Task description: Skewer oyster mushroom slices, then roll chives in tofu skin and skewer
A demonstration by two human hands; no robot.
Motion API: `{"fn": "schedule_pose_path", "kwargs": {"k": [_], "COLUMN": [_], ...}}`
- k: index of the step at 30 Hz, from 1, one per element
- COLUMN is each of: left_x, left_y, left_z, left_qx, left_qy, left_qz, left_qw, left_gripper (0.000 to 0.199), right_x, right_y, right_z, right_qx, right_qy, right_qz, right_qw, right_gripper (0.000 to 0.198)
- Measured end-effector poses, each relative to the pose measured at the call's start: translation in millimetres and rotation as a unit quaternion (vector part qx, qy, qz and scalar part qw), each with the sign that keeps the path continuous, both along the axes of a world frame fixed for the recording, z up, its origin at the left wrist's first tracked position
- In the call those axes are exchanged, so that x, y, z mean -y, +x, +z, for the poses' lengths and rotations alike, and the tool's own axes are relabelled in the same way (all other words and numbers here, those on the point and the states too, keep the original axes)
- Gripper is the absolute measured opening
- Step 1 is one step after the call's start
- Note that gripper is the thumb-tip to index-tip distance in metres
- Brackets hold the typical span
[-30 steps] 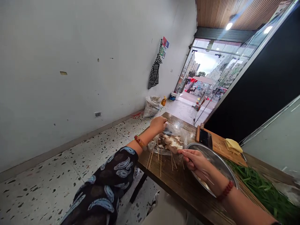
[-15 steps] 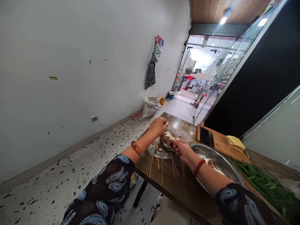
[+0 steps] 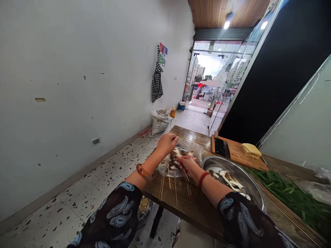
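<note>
My left hand is closed in a pinch at the upper left edge of a clear plastic bag, seemingly gripping its film. Skewered mushroom pieces, brown and white, lie in the bag on the wooden table. My right hand reaches in with fingers pinched on a thin wooden skewer, whose far end is hidden among the mushrooms. Several other skewers poke out of the bag toward the table's near edge. To the right, a steel basin holds cut mushroom strips.
Green leaves and long thin sticks lie right of the basin. Behind it are a wooden board, a dark flat object and yellow sheets. A white sack stands on the floor by the wall.
The view has turned slightly right, so the scene sits further left. My right hand has drawn closer to the left, over the mushrooms, and more of the basin shows. My left hand keeps its pinch.
</note>
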State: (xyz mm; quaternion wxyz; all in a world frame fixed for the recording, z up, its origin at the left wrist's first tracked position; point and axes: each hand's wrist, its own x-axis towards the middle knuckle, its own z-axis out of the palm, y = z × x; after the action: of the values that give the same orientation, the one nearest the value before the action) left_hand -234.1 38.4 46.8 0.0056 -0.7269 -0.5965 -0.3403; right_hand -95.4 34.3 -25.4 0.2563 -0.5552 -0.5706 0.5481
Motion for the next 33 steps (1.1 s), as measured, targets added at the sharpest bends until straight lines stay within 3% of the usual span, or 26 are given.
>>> {"fn": "schedule_pose_path", "kwargs": {"k": [5, 10, 12, 17, 22, 29, 33], "left_x": [0, -3, -3, 1, 8, 43, 82], "left_y": [-5, -12, -13, -10, -6, 5, 33], "left_z": [-8.6, -17.7, -19.5, -21.4, -21.5, -6.1, -6.1], "left_qx": [0.005, 0.024, 0.044, 0.076, 0.115, 0.143, 0.178], "left_qy": [0.011, 0.028, 0.029, 0.022, 0.021, 0.107, 0.062], "left_qz": [-0.032, -0.048, -0.046, -0.025, -0.027, -0.017, -0.052], "left_qw": [0.999, 0.998, 0.998, 0.997, 0.993, 0.984, 0.981], "left_gripper": [0.028, 0.029, 0.03, 0.029, 0.031, 0.038, 0.033], "right_x": [7, 17, 19, 24, 30, 79, 111], "right_y": [18, 40, 36, 10, 7, 73, 148], "right_z": [17, 48, 54, 44, 43, 76, 81], "right_qx": [0.117, 0.229, 0.254, 0.28, 0.268, 0.196, 0.132], "right_qy": [0.121, 0.308, 0.357, 0.397, 0.413, 0.47, 0.49], "right_qz": [0.074, 0.083, 0.105, 0.194, 0.197, 0.179, 0.084], "right_qw": [0.983, 0.919, 0.893, 0.853, 0.848, 0.842, 0.858], "right_gripper": [0.022, 0.019, 0.03, 0.047, 0.049, 0.036, 0.031]}}
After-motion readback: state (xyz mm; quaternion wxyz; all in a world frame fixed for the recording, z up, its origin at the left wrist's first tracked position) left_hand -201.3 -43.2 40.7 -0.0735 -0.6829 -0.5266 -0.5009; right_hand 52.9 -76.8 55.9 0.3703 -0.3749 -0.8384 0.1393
